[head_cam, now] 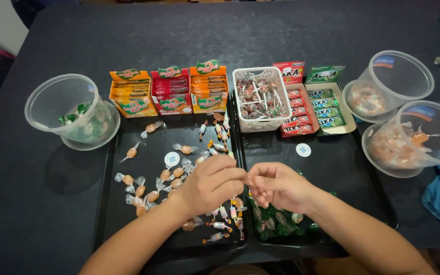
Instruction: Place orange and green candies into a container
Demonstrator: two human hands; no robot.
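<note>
While both hands met over the seam between two black trays (112,168), the left hand (211,184) and right hand (280,186) pinched fingertips together on something too small to identify. Orange candies (148,189) lay just left of the left hand; green candies (273,222) sat under the right.

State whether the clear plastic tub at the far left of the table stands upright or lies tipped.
Tipped. The clear plastic tub lies on its side, mouth towards the camera, with a few green-wrapped sweets inside.
</note>
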